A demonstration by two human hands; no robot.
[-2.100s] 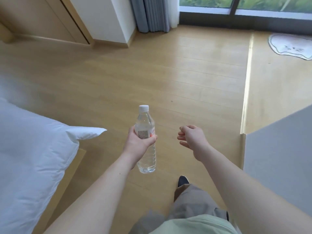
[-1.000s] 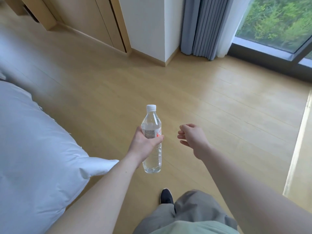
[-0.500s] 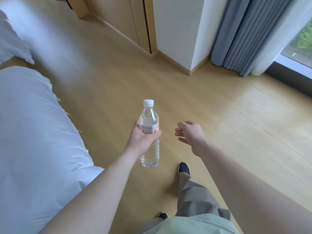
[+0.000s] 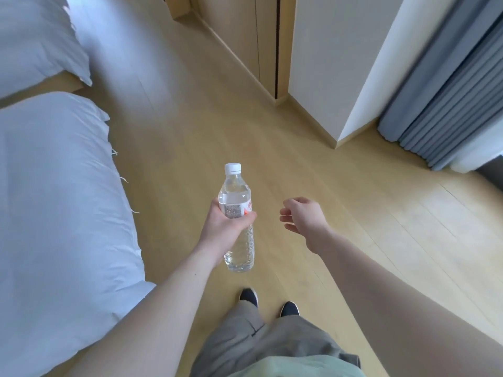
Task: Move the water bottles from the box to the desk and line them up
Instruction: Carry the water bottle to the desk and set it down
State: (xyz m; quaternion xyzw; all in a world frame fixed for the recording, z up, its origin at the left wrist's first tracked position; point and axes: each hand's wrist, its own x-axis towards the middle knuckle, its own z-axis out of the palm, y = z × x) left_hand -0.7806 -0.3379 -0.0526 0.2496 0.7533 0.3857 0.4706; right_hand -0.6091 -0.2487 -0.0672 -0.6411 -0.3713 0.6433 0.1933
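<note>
A clear plastic water bottle (image 4: 235, 191) with a white cap and a white-and-red label stands upright in the air over the wooden floor. My left hand (image 4: 221, 229) grips it round the middle, fingers and thumb wrapped over the label. To its right, my right hand (image 4: 304, 217) hangs at about the same height with loosely curled fingers and holds nothing. Neither the box nor the desk is in view.
A bed with white bedding (image 4: 54, 208) fills the left side, with a second pillow (image 4: 38, 42) behind it. Wooden cabinet doors (image 4: 245, 36) and a white wall corner (image 4: 332, 66) stand ahead. Grey curtains (image 4: 446, 99) hang at the right. My feet (image 4: 269, 303) are on the floor.
The view has swung left across the room: the window and mat are gone, the bed, cabinet and curtains have come in. Both hands keep their pose, the bottle still held.
</note>
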